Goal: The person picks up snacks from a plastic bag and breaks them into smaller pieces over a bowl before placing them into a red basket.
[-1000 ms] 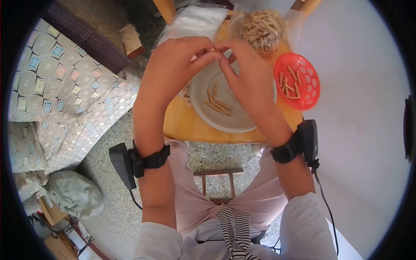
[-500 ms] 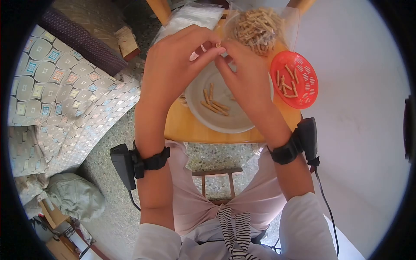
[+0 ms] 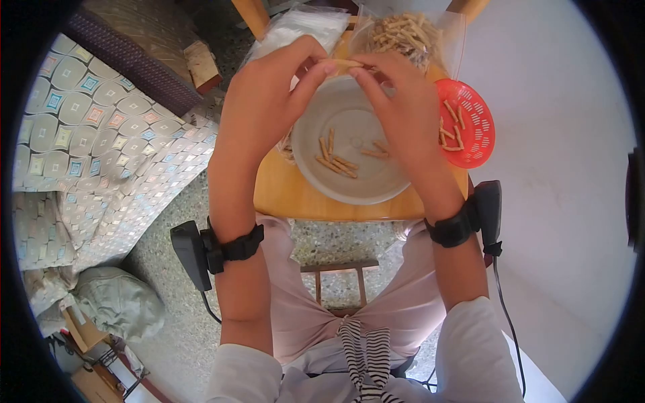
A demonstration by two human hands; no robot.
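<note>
A short tan stick, knobbly like a dried root piece [image 3: 346, 63], is stretched level between my two hands above the far rim of a pale round bowl [image 3: 356, 127]. My left hand [image 3: 269, 91] pinches its left end between thumb and fingers. At the other end, my right hand [image 3: 410, 104] grips it the same way. Several similar sticks [image 3: 336, 164] lie in the bowl, some partly behind my right hand. Just right of that hand is a red slotted plastic basket [image 3: 480, 141] with several more sticks, partly covered by the hand.
The bowl stands on a yellow wooden chair seat [image 3: 282, 201]. Behind it are a clear bag full of sticks [image 3: 416, 33] and a stack of clear plastic bags [image 3: 312, 23]. A white wall [image 3: 557, 168] rises on the right; patterned cloth [image 3: 101, 134] hangs on the left.
My hands have moved slightly apart, the right one shifting rightward. The stick, seen end-on before, now lies sideways between them. More sticks in the bowl show.
</note>
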